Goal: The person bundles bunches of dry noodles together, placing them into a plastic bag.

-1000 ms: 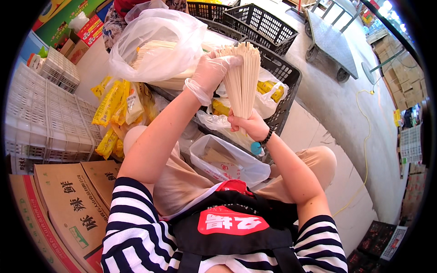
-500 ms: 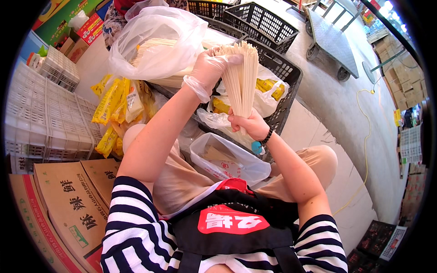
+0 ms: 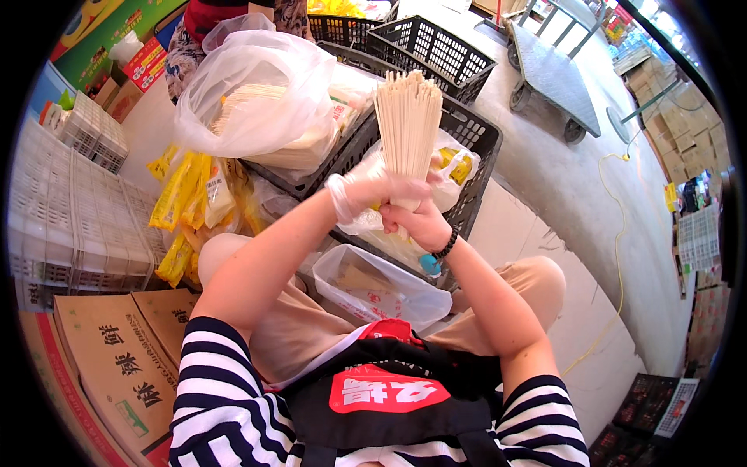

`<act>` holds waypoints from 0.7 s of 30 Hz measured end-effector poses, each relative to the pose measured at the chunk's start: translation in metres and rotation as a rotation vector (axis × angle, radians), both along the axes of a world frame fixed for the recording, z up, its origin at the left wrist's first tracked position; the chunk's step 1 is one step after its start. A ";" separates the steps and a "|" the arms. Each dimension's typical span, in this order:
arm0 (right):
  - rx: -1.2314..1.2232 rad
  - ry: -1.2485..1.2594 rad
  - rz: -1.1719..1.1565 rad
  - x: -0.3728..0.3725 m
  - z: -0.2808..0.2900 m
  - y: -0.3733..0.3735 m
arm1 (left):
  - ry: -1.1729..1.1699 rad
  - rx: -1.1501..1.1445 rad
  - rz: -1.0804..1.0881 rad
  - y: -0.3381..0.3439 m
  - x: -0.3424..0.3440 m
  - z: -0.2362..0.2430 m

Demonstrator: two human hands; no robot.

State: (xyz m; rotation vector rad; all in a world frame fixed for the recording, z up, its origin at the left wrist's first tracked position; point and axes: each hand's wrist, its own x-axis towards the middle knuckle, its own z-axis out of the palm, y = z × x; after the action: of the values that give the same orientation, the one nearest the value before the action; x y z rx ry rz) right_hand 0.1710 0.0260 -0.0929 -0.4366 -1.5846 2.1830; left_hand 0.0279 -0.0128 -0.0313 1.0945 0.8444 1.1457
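I grip a tall, fanned bundle of pale thin sticks (image 3: 406, 128) upright, low down. My left hand (image 3: 381, 191), in a clear plastic glove, is closed round its lower part. Just below it, my right hand (image 3: 412, 222), with a bead bracelet, grips the bottom end. Behind the bundle is a black crate (image 3: 482, 156) holding plastic bags and yellow packets (image 3: 455, 163). A large clear bag (image 3: 241, 70) of similar sticks lies in another crate at the upper left. An open white bag (image 3: 416, 303) with some sticks sits below my hands.
Yellow packets (image 3: 177, 194) hang at the left, beside white plastic crates (image 3: 85, 218) and cardboard boxes (image 3: 101, 358). More black crates (image 3: 432, 50) stand behind. Another person (image 3: 191, 39) is at the top left. A flatbed trolley (image 3: 552, 93) and yellow cord (image 3: 621, 233) are on the right.
My left hand has moved down from the upper part of the bundle to just above my right hand. My right hand and the bundle are slightly lower in view.
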 end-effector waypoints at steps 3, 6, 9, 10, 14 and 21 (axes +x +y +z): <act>0.022 -0.063 -0.007 0.001 -0.006 -0.001 | 0.272 -0.280 0.047 -0.002 0.013 0.015; 0.045 -0.188 0.025 0.001 0.001 -0.005 | 0.164 -0.171 0.105 0.000 0.013 -0.005; 0.117 -0.207 0.052 0.002 0.001 -0.003 | 0.168 -0.110 0.122 -0.002 0.015 -0.007; 0.146 -0.192 0.062 0.003 -0.001 -0.001 | 0.206 -0.075 0.133 -0.002 0.015 -0.006; 0.319 -0.253 0.230 0.014 0.001 0.023 | 0.289 -0.043 0.162 0.000 0.000 -0.003; 0.440 -0.196 -0.499 0.045 0.082 0.058 | 0.524 -0.228 0.156 0.001 -0.025 0.001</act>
State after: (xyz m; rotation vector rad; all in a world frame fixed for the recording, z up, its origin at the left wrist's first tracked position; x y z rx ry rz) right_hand 0.2164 0.0840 -0.0113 -0.8174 -1.7615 1.4134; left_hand 0.0029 -0.0118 -0.0306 1.1679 1.4541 0.8657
